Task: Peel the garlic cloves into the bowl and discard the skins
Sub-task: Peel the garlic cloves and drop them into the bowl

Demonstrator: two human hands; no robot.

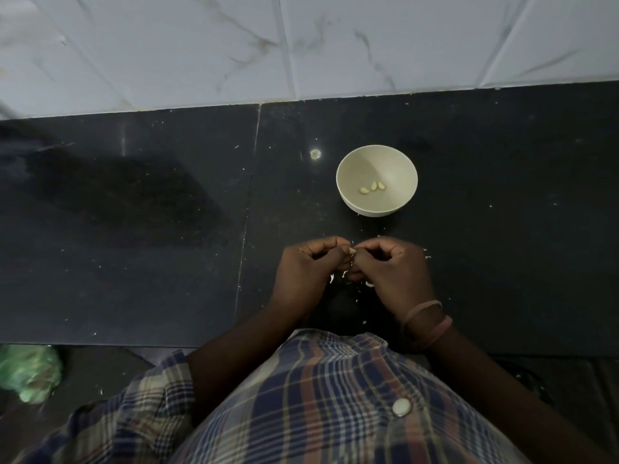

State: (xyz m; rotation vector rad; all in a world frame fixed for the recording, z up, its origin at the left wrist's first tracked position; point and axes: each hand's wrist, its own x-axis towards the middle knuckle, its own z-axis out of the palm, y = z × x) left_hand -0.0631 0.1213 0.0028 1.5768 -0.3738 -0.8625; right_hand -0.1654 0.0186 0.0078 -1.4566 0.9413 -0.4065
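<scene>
A pale round bowl point(376, 162) stands on the dark stone counter point(150, 229), with three peeled garlic cloves point(372, 187) lying in its bottom. Nearer to me, my left hand point(310, 266) and my right hand point(392, 266) meet fingertip to fingertip and pinch a small garlic clove point(352, 251) between them. Only a pale tip of that clove shows; the fingers hide most of it. Bits of white skin point(335, 277) lie on the counter under and around my hands.
White marble-look wall tiles point(301, 45) rise behind the counter. A green plastic bag point(28, 373) lies low at the left, beyond the counter's front edge. Small white flecks are scattered over the dark stone. My checked shirt fills the bottom of the view.
</scene>
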